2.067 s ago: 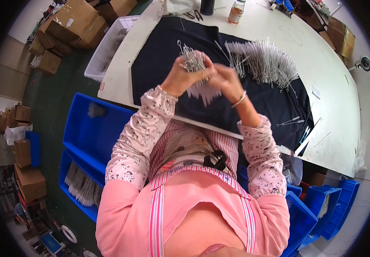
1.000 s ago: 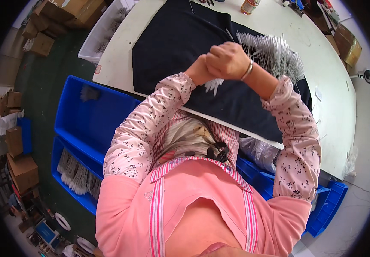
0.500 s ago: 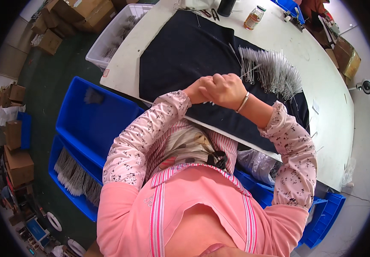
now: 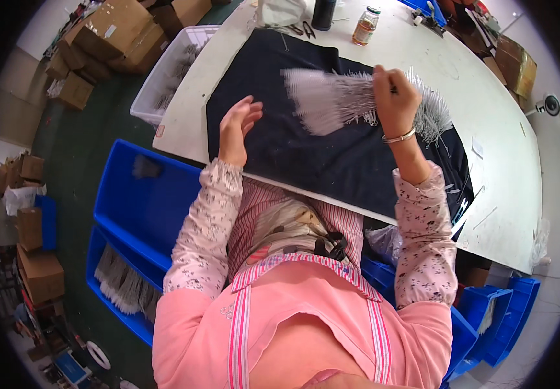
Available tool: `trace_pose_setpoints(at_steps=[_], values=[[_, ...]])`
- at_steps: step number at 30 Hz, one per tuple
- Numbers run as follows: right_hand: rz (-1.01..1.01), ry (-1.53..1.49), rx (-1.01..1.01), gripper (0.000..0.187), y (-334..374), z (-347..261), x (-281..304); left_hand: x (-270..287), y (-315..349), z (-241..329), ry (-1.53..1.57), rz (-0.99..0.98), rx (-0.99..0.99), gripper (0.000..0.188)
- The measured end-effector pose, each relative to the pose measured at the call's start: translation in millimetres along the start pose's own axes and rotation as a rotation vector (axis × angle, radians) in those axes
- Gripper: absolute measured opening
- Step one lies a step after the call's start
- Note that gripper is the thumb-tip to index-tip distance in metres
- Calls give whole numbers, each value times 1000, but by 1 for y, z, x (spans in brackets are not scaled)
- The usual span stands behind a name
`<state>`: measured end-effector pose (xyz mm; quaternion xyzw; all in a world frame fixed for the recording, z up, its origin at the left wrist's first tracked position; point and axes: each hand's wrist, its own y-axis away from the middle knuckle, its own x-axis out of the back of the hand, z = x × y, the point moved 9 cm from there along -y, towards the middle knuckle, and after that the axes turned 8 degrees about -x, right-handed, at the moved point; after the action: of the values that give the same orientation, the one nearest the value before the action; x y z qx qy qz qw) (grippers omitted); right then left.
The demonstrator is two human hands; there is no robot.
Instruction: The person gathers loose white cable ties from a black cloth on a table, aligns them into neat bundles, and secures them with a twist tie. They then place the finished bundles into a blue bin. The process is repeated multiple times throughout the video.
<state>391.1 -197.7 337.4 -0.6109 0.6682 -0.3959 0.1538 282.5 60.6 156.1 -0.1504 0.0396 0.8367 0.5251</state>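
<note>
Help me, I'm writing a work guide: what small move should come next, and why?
Perhaps bring the left hand under the fanned end of the brush bundle, to steady it: the right hand alone grips the other end, while the left is open and empty above the dark cloth.

A brush pile lies on the right part of the cloth on the table; a brush bundle hangs above the cloth's middle. Behind the cloth stands a jar. Left of the table sits a tub, cartons beyond it.
</note>
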Motion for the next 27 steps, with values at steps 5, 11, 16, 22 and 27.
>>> trace_pose_setpoints(at_steps=[5,11,16,22,27], values=[[222,-845,-1155,22,109,128,-49,-73,52,-10,-47,-53,42,55],[127,-1413,-1470,25,237,81,-114,-121,67,-30,-56,-62,104,35],[12,-825,-1214,19,237,80,-88,-109,65,-39,-17,-79,111,30],[-34,-485,-671,18,163,51,-36,-114,73,-26,122,-216,390,23],[-385,-739,-852,20,155,49,-63,-106,76,-34,16,-328,390,33]])
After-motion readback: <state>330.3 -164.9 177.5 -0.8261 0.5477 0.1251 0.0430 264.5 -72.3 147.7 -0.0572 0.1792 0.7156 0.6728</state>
